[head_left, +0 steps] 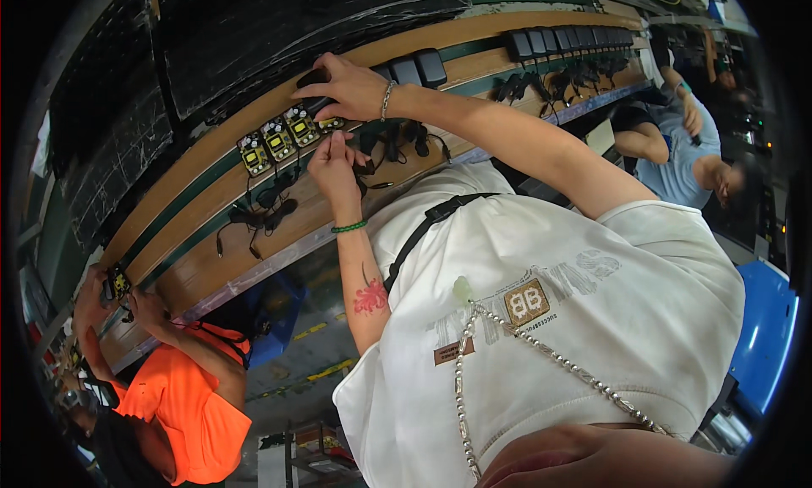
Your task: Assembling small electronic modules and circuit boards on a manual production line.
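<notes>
Circuit boards in a row
Right hand holds a black case near the counter's far edge; left hand is close, its grip impossible to tell.

Worn on the head, the left of two paired fisheye cameras looks down, with the white shirt close, spanning 3 to 6 o'clock. Farther off, the tabletop curves from 9 round to 1 o'clock, the left hand and right hand toward 11.
</notes>
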The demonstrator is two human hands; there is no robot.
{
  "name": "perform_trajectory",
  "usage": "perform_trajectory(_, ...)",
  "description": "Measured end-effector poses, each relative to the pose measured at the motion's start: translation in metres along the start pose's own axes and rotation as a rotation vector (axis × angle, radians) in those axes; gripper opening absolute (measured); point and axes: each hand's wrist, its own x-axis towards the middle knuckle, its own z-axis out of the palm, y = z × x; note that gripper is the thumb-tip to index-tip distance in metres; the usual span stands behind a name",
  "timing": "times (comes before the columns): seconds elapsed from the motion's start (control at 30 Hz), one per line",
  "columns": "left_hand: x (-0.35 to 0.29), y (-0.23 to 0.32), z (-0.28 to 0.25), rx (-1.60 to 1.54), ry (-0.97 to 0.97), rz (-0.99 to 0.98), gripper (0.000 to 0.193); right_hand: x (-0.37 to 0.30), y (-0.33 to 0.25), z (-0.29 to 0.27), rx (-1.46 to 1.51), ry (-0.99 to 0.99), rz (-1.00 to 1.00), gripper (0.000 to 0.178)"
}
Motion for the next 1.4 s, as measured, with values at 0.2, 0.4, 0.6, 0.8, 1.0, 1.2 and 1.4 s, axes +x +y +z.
perform_trajectory(0.2,-0.006,0.013,0.017,0.086,0.103,-0.089,0.026,0.001,-0.001,-0.007,0.038,-0.055,0.063,0.050)
perform_trajectory(0.4,-0.003,0.009,0.016,0.179,0.179,-0.103,0.027,0.002,-0.001,-0.006,0.063,-0.056,0.052,0.048)
perform_trajectory(0.6,0.001,0.025,0.023,0.178,0.197,-0.210,0.026,0.002,0.003,-0.007,0.090,-0.096,0.062,0.050)
perform_trajectory(0.8,0.015,0.030,0.005,-0.014,0.087,-0.371,0.025,0.003,-0.016,-0.029,0.117,-0.153,0.038,0.057)
perform_trajectory(1.0,0.008,0.025,0.008,-0.153,-0.020,-0.307,0.024,-0.017,-0.005,-0.024,-0.013,-0.019,-0.128,0.068)
perform_trajectory(1.2,0.012,0.014,-0.001,-0.237,-0.120,-0.290,0.022,-0.005,0.000,-0.034,0.045,-0.191,-0.117,0.067)
perform_trajectory(1.4,0.007,0.018,0.002,-0.400,-0.087,-0.351,0.028,0.010,-0.013,-0.038,0.003,-0.381,-0.016,0.059)
